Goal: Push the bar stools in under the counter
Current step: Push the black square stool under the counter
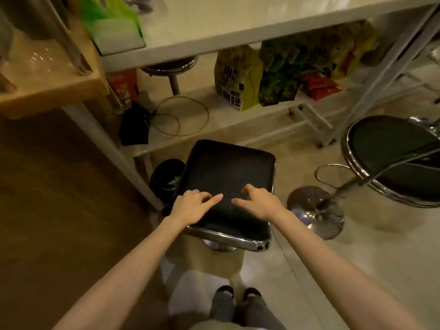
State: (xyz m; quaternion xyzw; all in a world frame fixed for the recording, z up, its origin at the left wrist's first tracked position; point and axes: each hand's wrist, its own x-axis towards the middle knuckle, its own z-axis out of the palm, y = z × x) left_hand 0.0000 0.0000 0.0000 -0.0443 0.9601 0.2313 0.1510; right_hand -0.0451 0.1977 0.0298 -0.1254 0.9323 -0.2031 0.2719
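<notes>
A square black bar stool (228, 172) with a chrome rim stands in front of me, just short of the white counter (238, 36). My left hand (194, 206) and my right hand (258, 202) both rest flat on the near part of its seat, fingers spread, gripping nothing. A round black stool (395, 160) with a chrome base (315, 211) stands out on the floor at the right. A third round stool (170, 66) sits tucked under the counter at the back.
Snack bags (240, 79) stand on the counter's low shelf. A dark bag and looped cable (181, 115) lie on that shelf. A small black bin (166, 177) sits left of the square stool, by the counter's leg. A wooden tray (47, 77) juts out at left.
</notes>
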